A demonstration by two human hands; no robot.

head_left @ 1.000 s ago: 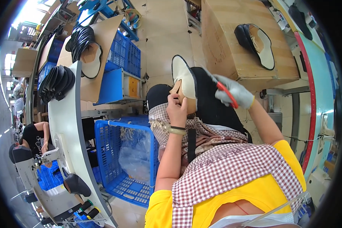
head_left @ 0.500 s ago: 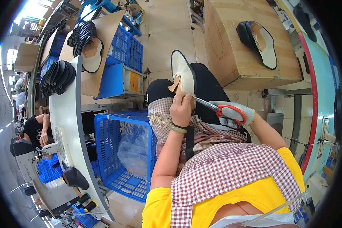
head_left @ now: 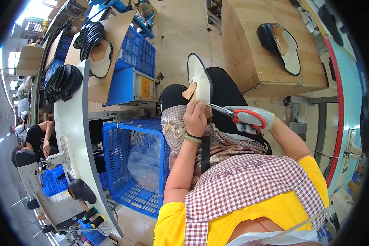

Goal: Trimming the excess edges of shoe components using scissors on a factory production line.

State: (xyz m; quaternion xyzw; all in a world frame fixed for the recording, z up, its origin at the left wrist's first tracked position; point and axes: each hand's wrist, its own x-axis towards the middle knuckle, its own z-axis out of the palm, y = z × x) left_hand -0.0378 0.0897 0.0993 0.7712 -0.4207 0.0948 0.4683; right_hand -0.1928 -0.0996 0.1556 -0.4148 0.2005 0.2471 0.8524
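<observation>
Over my lap lies a shoe upper (head_left: 200, 84), its cream lining facing up, with a dark edge and a tan piece near the heel end. My left hand (head_left: 195, 119) pinches its near end between thumb and fingers. Gloved in grey-white, my right hand (head_left: 256, 120) grips the red handles of a pair of scissors (head_left: 250, 119). The scissors' metal blades point left, their tips at the near end of the upper beside my left fingers. Whether the blades are parted there cannot be made out.
Left of my legs stands a blue plastic crate (head_left: 131, 164) with clear plastic bags inside. A cardboard box (head_left: 270, 65) at the far right bears more uppers (head_left: 289, 53). On the left, a white table (head_left: 76, 135) carries black pieces (head_left: 62, 83); beyond it a person (head_left: 41, 139) sits by a sewing machine (head_left: 37, 184).
The upper and my left hand have shifted very slightly. The scissors stay at the upper's near end, with my right hand still around the handles.
</observation>
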